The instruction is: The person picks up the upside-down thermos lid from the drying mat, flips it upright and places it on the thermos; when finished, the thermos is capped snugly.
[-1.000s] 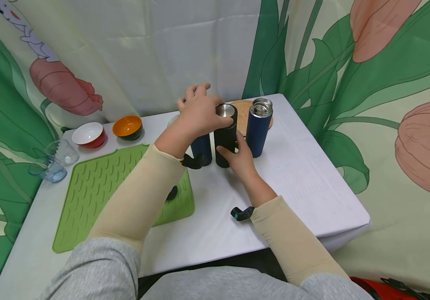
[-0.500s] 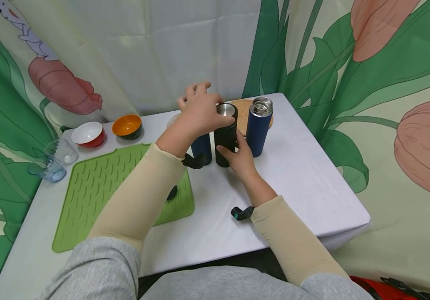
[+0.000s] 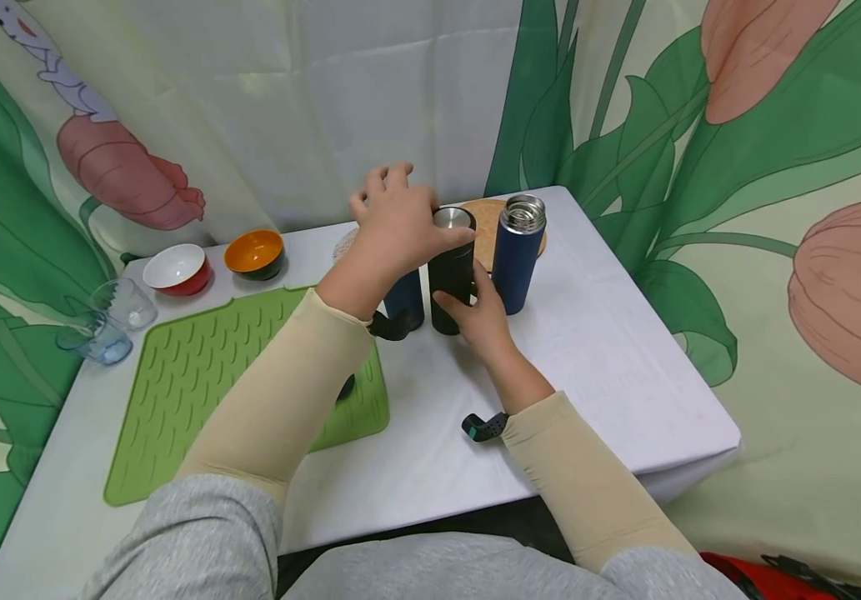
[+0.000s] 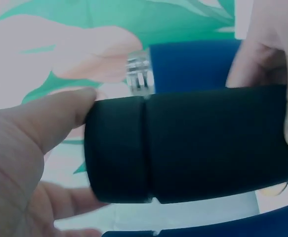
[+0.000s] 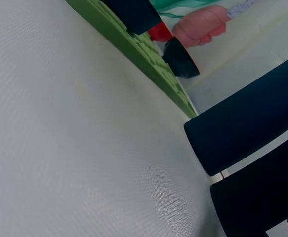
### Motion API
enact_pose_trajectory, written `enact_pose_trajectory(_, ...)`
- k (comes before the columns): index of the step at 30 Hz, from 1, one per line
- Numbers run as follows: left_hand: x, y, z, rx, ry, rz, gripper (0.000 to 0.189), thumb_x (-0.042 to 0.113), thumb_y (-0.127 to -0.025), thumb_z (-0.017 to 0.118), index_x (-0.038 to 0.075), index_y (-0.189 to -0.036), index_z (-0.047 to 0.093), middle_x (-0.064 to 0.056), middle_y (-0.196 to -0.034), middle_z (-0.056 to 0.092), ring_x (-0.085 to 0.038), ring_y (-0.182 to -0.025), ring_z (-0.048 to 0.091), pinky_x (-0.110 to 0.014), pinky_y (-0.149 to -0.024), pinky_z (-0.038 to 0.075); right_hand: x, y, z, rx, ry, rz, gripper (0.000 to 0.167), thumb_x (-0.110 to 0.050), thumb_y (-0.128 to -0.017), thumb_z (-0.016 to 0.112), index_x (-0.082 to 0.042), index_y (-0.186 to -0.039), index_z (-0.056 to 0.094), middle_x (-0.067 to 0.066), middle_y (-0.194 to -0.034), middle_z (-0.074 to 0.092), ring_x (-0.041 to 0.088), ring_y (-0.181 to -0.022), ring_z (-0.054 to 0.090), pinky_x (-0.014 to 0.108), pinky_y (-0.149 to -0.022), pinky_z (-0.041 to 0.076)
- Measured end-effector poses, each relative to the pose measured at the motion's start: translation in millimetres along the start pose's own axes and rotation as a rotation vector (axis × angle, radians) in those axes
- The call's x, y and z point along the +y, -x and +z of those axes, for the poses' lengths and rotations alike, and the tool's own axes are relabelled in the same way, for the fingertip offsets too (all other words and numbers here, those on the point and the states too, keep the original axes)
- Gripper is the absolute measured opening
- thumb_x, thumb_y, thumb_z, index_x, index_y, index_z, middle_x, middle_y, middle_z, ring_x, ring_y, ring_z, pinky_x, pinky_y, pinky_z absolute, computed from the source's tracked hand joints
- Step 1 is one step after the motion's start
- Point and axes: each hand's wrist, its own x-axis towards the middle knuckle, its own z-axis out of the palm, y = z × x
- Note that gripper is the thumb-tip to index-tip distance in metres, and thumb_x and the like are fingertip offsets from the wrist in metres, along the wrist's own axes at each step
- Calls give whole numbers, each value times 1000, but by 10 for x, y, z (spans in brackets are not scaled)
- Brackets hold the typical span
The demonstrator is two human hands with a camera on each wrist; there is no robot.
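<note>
- Left grip (image 3: 397,221), a bare hand, is clamped on the top section of a tall matte black cylindrical bottle (image 3: 450,271), thumb at one side and fingers round the other; a seam divides this section from the body.
- Right grip (image 3: 478,317), also bare, is clamped on the lower body of the same bottle, with the thumb across the near side.
- That black bottle stands upright on the white cloth-covered counter (image 3: 595,375), between two blue ones; its flat top shows a shiny silver disc (image 3: 451,218).
- Just beside it, on the right hand's side, stands a navy blue cylindrical bottle with a bare silver metal neck (image 3: 518,262).
- On the other side, near the black bottle, is a second dark blue cylindrical bottle (image 3: 405,296), its upper part hidden by the left hand.
- Behind the bottles lies a round light-brown board (image 3: 486,229), partly covered from view.
- Under the left forearm spreads a textured green rubbery mat (image 3: 197,375).
- Beyond the mat sit a red bowl with a white inside (image 3: 177,268) and a dark green bowl with an orange inside (image 3: 255,252); a clear glass (image 3: 127,303) and a blue-tinted glass (image 3: 105,342) stand nearby.
</note>
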Motion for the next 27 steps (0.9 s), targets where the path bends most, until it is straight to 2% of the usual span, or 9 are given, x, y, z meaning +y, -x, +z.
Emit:
enact_pose_trajectory(4, -47, -18, -47, -81, 40, 47, 52, 58, -94, 65, 33, -140, 67, -3, -179, 11, -37, -163, 3, -62, -121, 21, 3, 6, 8, -6, 1, 17, 76, -51, -95, 79, -51, -158, 38, -8, -165, 46, 26, -157, 38, 63, -123, 36)
enact_pose_trajectory(7, -82, -17, -62, -119, 59, 87, 54, 49, -96, 61, 40, -149, 59, -1, -180, 6, -36, -165, -1, -64, -122, 18, 11, 12, 19, -4, 1, 34, 76, -52, -94, 79, -52, -157, 38, -8, -165, 46, 26, -156, 37, 64, -123, 36)
enact_pose_trajectory(9, -94, -6, -52, -109, 56, 78, 58, 56, -96, 61, 39, -152, 57, 0, -181, 3, -36, -165, -3, -65, -124, 15, 17, 15, 28, -9, 0, 36, 76, -52, -94, 79, -52, -158, 38, -8, -165, 46, 26, -156, 37, 64, -123, 36)
enact_pose_trajectory(11, -96, 6, -24, -74, 40, 43, 63, 69, -94, 60, 35, -146, 62, -1, -181, 2, -36, -166, -5, -66, -125, 13, 22, 14, 37, -9, 3, 34, 76, -52, -94, 79, -52, -157, 38, -9, -164, 46, 25, -156, 38, 63, -124, 35)
enact_pose_trajectory(14, -85, 27, 24, -15, 11, -16, 73, 87, -86, 58, 25, -123, 71, -4, -180, 6, -37, -165, -3, -66, -126, 13, 25, 14, 43, -8, 4, 26, 74, -50, -94, 79, -52, -157, 39, -9, -164, 47, 25, -156, 38, 63, -124, 34)
enact_pose_trajectory(16, -79, 32, 43, 10, 11, -26, 72, 87, -85, 60, 22, -112, 72, -5, -180, 10, -37, -165, 0, -65, -125, 15, 22, 13, 41, -5, 3, 20, 73, -49, -95, 79, -51, -157, 39, -10, -163, 47, 25, -156, 38, 63, -124, 34)
enact_pose_trajectory(20, -81, 31, 28, -14, 35, 10, 61, 75, -93, 64, 26, -129, 72, -3, -180, 11, -36, -164, 2, -63, -122, 19, 0, 10, 32, -8, 3, 8, 73, -48, -95, 79, -50, -157, 40, -9, -163, 48, 25, -155, 39, 63, -124, 35)
enact_pose_trajectory(23, -94, 30, 5, -49, 43, 40, 56, 66, -100, 60, 31, -144, 65, -2, -181, 4, -35, -165, -4, -65, -124, 17, -11, 3, 21, -5, 7, 0, 72, -47, -95, 79, -49, -157, 41, -9, -161, 49, 24, -153, 41, 62, -123, 37)
enact_pose_trajectory(27, -88, 22, 48, -39, 18, 44, 64, 72, -100, 51, 32, -148, 61, -1, -181, -2, -36, -166, -9, -66, -126, 12, 0, -9, -7, -3, 1, -17, 70, -47, -96, 79, -48, -156, 42, -10, -160, 50, 24, -151, 42, 61, -121, 38)
